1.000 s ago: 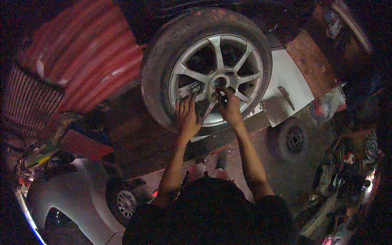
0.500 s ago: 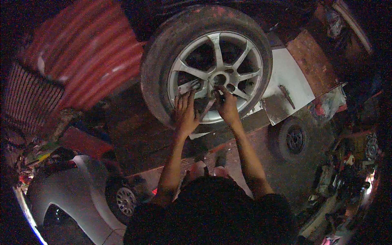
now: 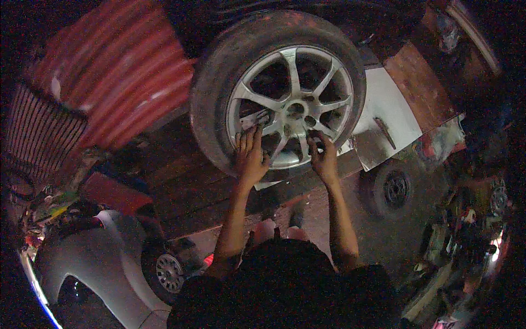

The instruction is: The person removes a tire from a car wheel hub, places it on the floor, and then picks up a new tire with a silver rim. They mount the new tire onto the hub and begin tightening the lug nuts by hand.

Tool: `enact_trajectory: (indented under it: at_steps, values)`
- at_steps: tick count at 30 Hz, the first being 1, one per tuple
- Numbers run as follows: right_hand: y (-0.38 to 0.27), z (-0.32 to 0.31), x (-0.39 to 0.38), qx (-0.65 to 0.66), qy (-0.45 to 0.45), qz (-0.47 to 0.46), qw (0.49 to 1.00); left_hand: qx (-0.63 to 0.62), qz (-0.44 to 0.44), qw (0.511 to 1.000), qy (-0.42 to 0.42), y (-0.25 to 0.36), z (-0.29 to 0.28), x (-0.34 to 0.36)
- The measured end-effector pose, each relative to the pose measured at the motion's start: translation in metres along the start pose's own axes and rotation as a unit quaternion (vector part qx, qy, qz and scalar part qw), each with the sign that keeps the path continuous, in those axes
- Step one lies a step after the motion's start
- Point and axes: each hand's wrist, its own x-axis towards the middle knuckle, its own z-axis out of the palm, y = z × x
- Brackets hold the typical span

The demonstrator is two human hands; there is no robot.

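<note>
A tire with a silver multi-spoke alloy wheel (image 3: 294, 73) lies face up before me. My left hand (image 3: 250, 158) rests on the lower-left rim, fingers stretched out toward the spokes. Just above it, a pale object (image 3: 251, 118) shows in a gap between spokes; I cannot tell what it is. My right hand (image 3: 322, 156) is at the lower-right spokes, fingers bent in a pinch; whatever is between them is too small and dark to make out. The centre hub and bolt holes show uncovered.
Red corrugated sheeting (image 3: 118, 71) is at upper left, white and brown boards (image 3: 390, 101) at right. A wooden surface (image 3: 175, 167) lies under the wheel. A grey car body (image 3: 93, 260) stands lower left, a spare wheel (image 3: 383, 192) on the floor at right, cluttered items (image 3: 449, 241) beyond.
My right hand has moved down and to the right, away from the centre hub toward the lower-right rim. My left hand stays in about the same place.
</note>
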Motion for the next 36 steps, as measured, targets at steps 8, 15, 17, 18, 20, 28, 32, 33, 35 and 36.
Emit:
enact_trajectory:
  at_steps: [8,15,17,18,20,28,32,33,35,36]
  values:
    - [-0.001,-0.013,-0.031,0.006,-0.011,0.142,0.99,0.012,0.019,0.999,0.033,-0.013,0.019,-0.008]
    - [-0.047,0.016,0.031,0.065,-0.058,0.001,0.996,0.013,0.03,0.999,0.03,-0.004,0.006,-0.003]
    - [-0.037,0.018,0.031,0.023,-0.071,0.018,0.997,0.01,0.039,0.998,0.043,-0.006,0.008,-0.003]
    - [-0.032,0.017,0.03,0.001,-0.078,0.027,0.997,0.005,0.045,0.997,0.056,-0.008,0.01,-0.002]
    - [-0.029,0.009,0.02,-0.002,-0.057,0.0,0.998,0.004,0.046,0.997,0.064,-0.009,0.012,-0.003]
    - [-0.047,0.021,0.047,-0.02,-0.108,-0.028,0.994,-0.012,0.043,0.998,0.053,-0.006,0.012,-0.001]
    - [-0.043,0.028,0.049,-0.013,-0.079,-0.079,0.994,-0.002,0.025,0.999,0.036,-0.006,0.011,-0.001]
    - [-0.042,0.032,0.047,-0.01,-0.073,-0.09,0.993,0.002,0.025,0.999,0.031,-0.008,0.01,-0.001]
    - [-0.039,0.028,0.05,-0.082,-0.086,-0.09,0.989,0.003,0.025,0.999,0.024,-0.009,0.007,0.001]
    - [-0.036,0.025,0.054,-0.119,-0.091,-0.091,0.985,-0.002,0.026,0.999,0.022,-0.006,0.006,0.003]
